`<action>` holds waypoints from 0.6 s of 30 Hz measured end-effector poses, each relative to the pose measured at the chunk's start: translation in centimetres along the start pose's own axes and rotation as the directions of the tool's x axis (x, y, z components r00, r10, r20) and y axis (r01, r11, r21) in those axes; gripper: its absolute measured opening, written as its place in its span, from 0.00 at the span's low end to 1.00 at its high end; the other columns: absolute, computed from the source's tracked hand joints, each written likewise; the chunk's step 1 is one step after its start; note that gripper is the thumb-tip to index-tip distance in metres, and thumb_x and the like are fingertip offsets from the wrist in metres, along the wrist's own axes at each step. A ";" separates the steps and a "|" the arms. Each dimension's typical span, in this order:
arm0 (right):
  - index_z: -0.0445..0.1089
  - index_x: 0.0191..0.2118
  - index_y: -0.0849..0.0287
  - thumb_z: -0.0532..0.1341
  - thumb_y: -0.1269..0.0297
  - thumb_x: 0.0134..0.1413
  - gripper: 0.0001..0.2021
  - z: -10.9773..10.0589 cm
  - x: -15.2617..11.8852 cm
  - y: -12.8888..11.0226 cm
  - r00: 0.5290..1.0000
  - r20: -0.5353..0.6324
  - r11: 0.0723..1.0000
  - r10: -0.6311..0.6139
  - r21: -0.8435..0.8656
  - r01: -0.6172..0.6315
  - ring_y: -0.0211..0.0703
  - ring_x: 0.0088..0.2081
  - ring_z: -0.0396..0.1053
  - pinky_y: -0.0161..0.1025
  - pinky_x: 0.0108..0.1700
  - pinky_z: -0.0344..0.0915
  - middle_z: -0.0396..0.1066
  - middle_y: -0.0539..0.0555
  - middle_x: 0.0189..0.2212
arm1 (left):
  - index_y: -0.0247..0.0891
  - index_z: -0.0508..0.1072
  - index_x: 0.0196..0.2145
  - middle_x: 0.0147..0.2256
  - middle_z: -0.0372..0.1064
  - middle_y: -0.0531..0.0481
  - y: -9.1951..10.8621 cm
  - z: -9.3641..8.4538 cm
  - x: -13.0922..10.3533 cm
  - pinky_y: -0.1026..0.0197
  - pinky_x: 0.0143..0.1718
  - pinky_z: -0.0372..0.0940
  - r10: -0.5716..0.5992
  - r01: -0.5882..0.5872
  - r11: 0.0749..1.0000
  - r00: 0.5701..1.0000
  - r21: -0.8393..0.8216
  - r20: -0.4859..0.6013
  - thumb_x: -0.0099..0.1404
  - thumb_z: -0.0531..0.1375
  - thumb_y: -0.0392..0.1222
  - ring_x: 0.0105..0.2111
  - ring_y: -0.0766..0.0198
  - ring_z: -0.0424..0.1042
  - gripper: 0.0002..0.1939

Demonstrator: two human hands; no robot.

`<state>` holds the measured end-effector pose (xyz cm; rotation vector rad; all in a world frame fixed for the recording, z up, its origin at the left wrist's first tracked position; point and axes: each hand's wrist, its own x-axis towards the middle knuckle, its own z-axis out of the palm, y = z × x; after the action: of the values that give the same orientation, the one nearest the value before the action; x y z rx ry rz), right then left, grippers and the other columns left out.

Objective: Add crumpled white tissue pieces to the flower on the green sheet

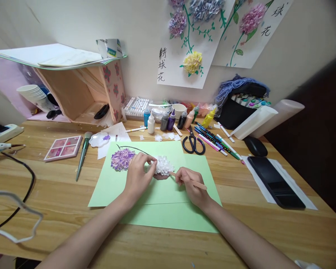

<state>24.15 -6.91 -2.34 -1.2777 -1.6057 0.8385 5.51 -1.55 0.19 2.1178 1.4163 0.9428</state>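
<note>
Green paper sheets (156, 215) lie on the wooden table. A purple paper-petal flower (122, 160) is on the upper left of the top sheet, and a white petal flower (164, 165) with a brownish lower edge sits to its right. My left hand (140, 172) is at the white flower's left side, thumb and forefinger pinched; what they hold, if anything, is too small to name. My right hand (192, 185) grips a flat wooden stick (198, 185), its tip touching the flower's lower right edge. A dark curved stem line runs above the flowers.
Black scissors (193, 144), glue bottles (171, 121) and pens (212, 138) lie behind the sheets. A phone (276, 181) and mouse (255, 146) are at the right. A brush (83, 157), a pink palette (63, 148) and cables (30, 175) are at the left.
</note>
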 end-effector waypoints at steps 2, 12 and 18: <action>0.62 0.23 0.58 0.43 0.56 0.65 0.23 0.0 0.0 -0.1 1.000 0.003 1.000 0.006 -0.008 -0.006 0.38 0.24 0.60 0.36 0.29 0.57 0.60 0.49 0.20 | 0.40 0.71 0.33 0.31 0.66 0.51 0.0 0.0 0.0 0.57 0.39 0.58 -0.002 0.002 1.000 1.000 -0.003 0.001 0.63 0.55 0.37 0.36 0.61 0.65 0.05; 0.61 0.20 0.58 0.45 0.49 0.63 0.25 0.5 0.7 -0.2 0.989 -0.049 0.985 0.137 0.108 -0.131 0.36 0.21 0.59 0.34 0.26 0.57 0.60 0.49 0.17 | 0.40 0.71 0.32 0.31 0.67 0.51 0.0 0.3 -0.1 0.58 0.39 0.58 -0.015 0.015 1.000 1.000 -0.010 0.000 0.63 0.55 0.37 0.36 0.61 0.66 0.05; 0.60 0.18 0.58 0.46 0.44 0.59 0.27 1.0 1.8 0.0 0.950 -0.163 0.934 0.267 0.286 -0.213 0.35 0.16 0.57 0.33 0.21 0.56 0.61 0.49 0.12 | 0.40 0.71 0.32 0.31 0.67 0.51 0.0 0.5 -0.1 0.57 0.38 0.58 -0.016 0.016 1.000 1.000 -0.019 0.010 0.63 0.54 0.38 0.35 0.60 0.66 0.05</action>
<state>23.10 -5.16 -2.28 -1.3337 -1.1492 1.0056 5.79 -1.57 -0.16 2.0910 1.4121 0.9355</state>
